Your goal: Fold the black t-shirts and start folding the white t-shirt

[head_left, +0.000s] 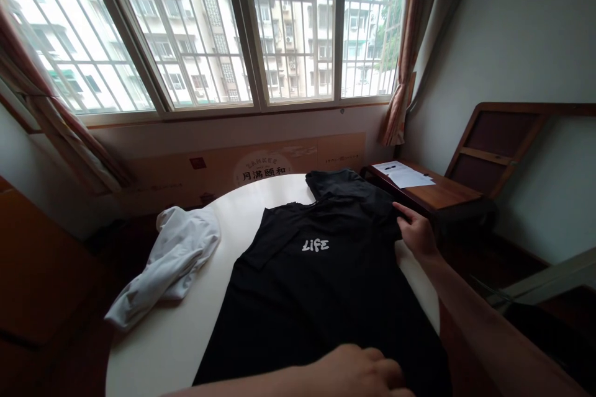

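So there's a black T-shirt [321,279] spread flat on a round white tabletop [186,329], front side up with "LiFE" printed in white on the chest. It covers most of the middle and right of the tabletop, collar pointing toward 12 o'clock, hem running off toward 6 o'clock near the camera.

The right hand [416,232] is out at about 2 o'clock from the print, resting on the shirt's right sleeve area at the edge of the fabric. Its fingers [404,211] are stretched out flat rather than clenched, and I can't tell if they're pinching any cloth underneath. The left hand [361,372] sits at 6 o'clock, down on the lower part of the shirt, fingers loosely curled on the fabric. Can't tell if it's gripping or just pressing.

Over at 9 o'clock there's a crumpled white garment [172,260] lying on the tabletop, hanging partly off the left rim, well apart from the black shirt. At 1 o'clock, past the tabletop, a wooden side table [442,195] has some papers [405,175] on it with a pen on top. Big barred window [209,25] behind at 12 o'clock.
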Demonstrator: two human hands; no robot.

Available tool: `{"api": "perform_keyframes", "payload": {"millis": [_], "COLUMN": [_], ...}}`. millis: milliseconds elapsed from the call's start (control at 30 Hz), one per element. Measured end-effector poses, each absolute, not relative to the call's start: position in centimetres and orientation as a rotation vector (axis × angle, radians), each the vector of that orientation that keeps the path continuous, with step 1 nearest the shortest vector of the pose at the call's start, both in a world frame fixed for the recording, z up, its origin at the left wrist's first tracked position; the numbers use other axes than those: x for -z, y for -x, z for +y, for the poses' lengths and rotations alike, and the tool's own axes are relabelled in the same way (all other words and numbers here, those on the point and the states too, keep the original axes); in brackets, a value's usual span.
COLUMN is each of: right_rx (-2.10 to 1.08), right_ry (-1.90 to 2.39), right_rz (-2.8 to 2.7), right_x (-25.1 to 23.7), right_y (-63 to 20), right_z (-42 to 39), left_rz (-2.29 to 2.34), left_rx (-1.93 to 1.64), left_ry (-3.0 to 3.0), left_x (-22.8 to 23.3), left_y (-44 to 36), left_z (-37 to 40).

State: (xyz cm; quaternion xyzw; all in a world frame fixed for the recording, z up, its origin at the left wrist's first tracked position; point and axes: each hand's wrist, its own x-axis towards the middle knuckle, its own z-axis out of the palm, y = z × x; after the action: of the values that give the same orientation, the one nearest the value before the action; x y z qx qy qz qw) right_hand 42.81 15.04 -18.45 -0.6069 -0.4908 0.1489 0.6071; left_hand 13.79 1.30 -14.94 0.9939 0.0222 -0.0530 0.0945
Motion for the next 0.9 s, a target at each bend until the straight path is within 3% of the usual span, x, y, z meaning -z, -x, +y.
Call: {"api": "perform_keyframes", "payload": {"millis": [300, 400, 567, 733, 900], "right_rx": [-0.167, -0.268, -0.527, -0.694, -0.638], "right_ry": [1.268, 1.254, 1.578, 1.647, 1.663], "right_rz": [-2.309, -2.161, -1.55, -1.679, -1.781], "right_x": [17.0, 16.8, 18.0, 19.5, 20.1], "right_y": [-39.7, -40.7, -43.7, -44.3, -43.2], "right_z": [12.2, 12.3, 14.5, 15.3, 14.9], "left_rz": [0.756, 0.905, 0.967, 1.037, 1.74], "left_rx": [-0.184, -0.145, -0.066, -0.17, -0.298], "left_ry": [-2.741, -2.716, -2.696, -2.684, -2.524], "left_x": [11.1, 12.0, 13.2, 12.2, 11.0], "left_y": [-12.7, -12.3, -11.7, -9.8, -4.6], "left_z": [7.1, 9.1, 10.9, 12.9, 18.9]}}
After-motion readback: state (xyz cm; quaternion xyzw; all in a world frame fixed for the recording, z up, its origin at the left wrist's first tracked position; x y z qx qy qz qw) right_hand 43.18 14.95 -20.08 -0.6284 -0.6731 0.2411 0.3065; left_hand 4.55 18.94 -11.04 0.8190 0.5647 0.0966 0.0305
